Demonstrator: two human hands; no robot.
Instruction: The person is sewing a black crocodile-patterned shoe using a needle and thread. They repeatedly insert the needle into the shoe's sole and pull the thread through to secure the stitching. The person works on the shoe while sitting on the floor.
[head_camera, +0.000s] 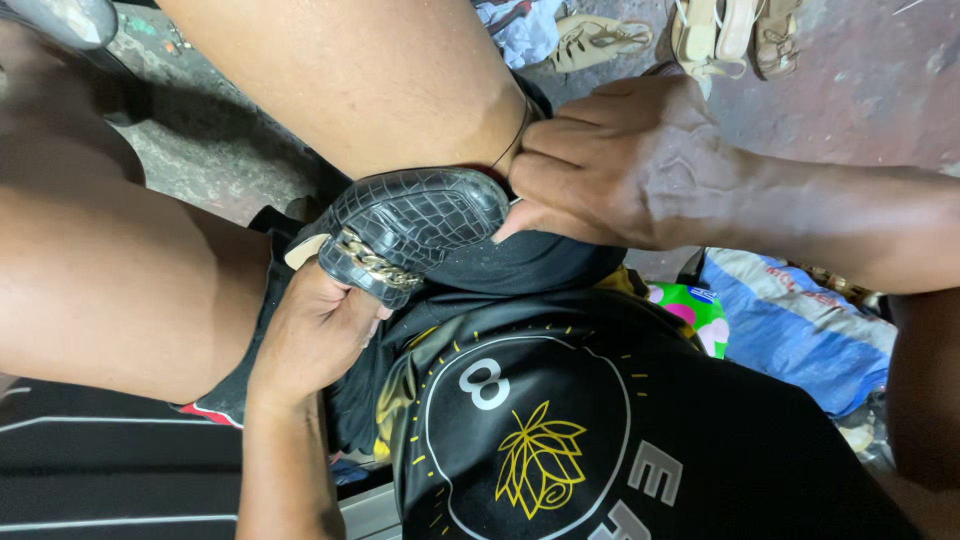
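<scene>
Over a rough concrete floor (850, 90) strewn with sandals (715, 35), left hand (315, 335) clamped the black shoe (410, 225); right hand (620, 160) pinched thread (512, 140)

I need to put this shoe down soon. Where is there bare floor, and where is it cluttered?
Bare concrete floor lies at upper right, beyond the right hand and right of the sandals. Another bare patch shows between the knees. The lower right is crowded with a blue bag. The left hand grips the black shoe.
</scene>
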